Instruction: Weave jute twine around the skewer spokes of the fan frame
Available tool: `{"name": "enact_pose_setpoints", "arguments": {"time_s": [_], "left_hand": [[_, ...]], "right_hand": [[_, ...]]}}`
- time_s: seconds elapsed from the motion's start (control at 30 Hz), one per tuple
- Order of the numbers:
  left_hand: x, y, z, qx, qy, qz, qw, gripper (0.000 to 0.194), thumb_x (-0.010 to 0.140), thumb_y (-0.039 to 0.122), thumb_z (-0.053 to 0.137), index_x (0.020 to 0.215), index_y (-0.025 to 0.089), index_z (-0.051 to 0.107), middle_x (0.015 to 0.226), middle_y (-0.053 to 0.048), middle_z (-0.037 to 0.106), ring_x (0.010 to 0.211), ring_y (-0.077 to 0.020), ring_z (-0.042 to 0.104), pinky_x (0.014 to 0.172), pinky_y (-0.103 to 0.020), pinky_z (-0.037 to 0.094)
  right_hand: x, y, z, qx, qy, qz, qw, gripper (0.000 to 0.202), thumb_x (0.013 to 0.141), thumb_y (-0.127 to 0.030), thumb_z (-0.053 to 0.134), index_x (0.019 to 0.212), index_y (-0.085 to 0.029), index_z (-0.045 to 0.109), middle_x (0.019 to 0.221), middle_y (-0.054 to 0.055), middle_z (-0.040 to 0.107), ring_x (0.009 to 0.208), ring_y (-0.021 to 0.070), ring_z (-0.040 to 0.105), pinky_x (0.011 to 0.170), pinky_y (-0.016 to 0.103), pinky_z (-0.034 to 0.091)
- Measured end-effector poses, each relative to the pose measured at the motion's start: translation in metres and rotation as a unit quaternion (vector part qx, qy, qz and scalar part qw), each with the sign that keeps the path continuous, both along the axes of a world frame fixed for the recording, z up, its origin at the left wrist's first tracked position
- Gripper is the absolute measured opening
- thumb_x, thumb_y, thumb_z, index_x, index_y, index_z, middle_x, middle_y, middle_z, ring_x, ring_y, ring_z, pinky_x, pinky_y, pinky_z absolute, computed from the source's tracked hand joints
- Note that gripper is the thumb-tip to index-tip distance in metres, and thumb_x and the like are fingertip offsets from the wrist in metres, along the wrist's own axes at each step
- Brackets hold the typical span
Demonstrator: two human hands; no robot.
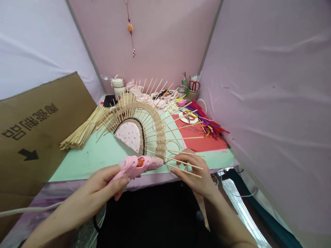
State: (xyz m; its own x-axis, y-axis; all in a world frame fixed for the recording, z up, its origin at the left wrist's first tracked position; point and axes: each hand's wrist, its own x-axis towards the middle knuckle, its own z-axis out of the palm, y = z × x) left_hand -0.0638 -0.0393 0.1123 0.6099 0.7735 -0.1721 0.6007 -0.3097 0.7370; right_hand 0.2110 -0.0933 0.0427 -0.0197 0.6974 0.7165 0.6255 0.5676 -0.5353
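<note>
Place: craft corner | fabric walls (263,113) | glue gun (144,164) | bundled sticks (85,129) | likely pipe cleaners (210,127) | red paper (192,137)

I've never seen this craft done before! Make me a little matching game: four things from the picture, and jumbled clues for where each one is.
Things
1. Glue gun
2. Bundle of sticks
3. Beaded charm
4. Large sheet of paper

Clues
A. Hanging before the pink back wall
B. Red, flat on the table's right side
C. In the left hand
D. Beside the cardboard

Pairs: 1-C, 2-D, 3-A, 4-B
</note>
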Motion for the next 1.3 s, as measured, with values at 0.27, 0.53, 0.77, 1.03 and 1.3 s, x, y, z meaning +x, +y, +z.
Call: {"name": "enact_pose_setpoints", "arguments": {"time_s": [0.27, 0.53, 0.77, 1.03, 1.3], "left_hand": [[0.008, 0.006, 0.003, -0.006, -0.024, -0.009, 1.000, 0.047, 0.090, 0.056, 0.038, 0.063, 0.020, 0.054, 0.061, 0.001, 0.053, 0.061, -0.0134, 0.053, 0.059, -0.020, 0.044], [0.009, 0.007, 0.007, -0.017, -0.019, -0.003, 1.000, 0.047, 0.089, 0.057, 0.038, 0.071, 0.020, 0.061, 0.060, 0.001, 0.052, 0.058, -0.0130, 0.052, 0.057, -0.021, 0.043], [0.011, 0.005, 0.008, -0.005, -0.012, 0.010, 1.000, 0.047, 0.088, 0.057, 0.038, 0.067, 0.022, 0.060, 0.059, 0.001, 0.055, 0.059, -0.0140, 0.054, 0.058, -0.021, 0.044], [0.011, 0.004, 0.010, -0.004, -0.013, 0.019, 1.000, 0.044, 0.088, 0.058, 0.040, 0.073, 0.023, 0.064, 0.058, 0.001, 0.056, 0.058, -0.0153, 0.055, 0.056, -0.022, 0.045], [0.015, 0.004, 0.011, 0.005, -0.017, 0.003, 1.000, 0.043, 0.088, 0.056, 0.039, 0.071, 0.022, 0.060, 0.059, 0.001, 0.054, 0.058, -0.0145, 0.053, 0.056, -0.022, 0.044]], "right_hand": [[0.000, 0.001, 0.000, -0.009, 0.011, 0.010, 1.000, 0.023, 0.077, -0.022, 0.076, 0.094, -0.022, 0.061, 0.080, 0.001, 0.067, 0.076, 0.0149, 0.062, 0.071, 0.027, 0.049], [0.000, 0.000, 0.000, -0.013, 0.014, 0.012, 1.000, 0.023, 0.077, -0.021, 0.076, 0.095, -0.022, 0.061, 0.077, 0.000, 0.065, 0.074, 0.0142, 0.061, 0.070, 0.027, 0.048], [0.000, 0.000, 0.000, -0.013, 0.015, 0.018, 1.000, 0.021, 0.078, -0.022, 0.075, 0.093, -0.021, 0.061, 0.077, 0.001, 0.066, 0.074, 0.0151, 0.061, 0.069, 0.028, 0.049], [0.001, 0.000, -0.001, -0.013, 0.012, 0.013, 1.000, 0.022, 0.077, -0.023, 0.076, 0.094, -0.021, 0.062, 0.082, 0.002, 0.069, 0.077, 0.0165, 0.063, 0.072, 0.029, 0.050], [0.001, -0.001, -0.002, -0.018, 0.015, 0.019, 1.000, 0.021, 0.078, -0.023, 0.076, 0.094, -0.021, 0.062, 0.082, 0.003, 0.069, 0.076, 0.0163, 0.063, 0.071, 0.029, 0.049]]}}
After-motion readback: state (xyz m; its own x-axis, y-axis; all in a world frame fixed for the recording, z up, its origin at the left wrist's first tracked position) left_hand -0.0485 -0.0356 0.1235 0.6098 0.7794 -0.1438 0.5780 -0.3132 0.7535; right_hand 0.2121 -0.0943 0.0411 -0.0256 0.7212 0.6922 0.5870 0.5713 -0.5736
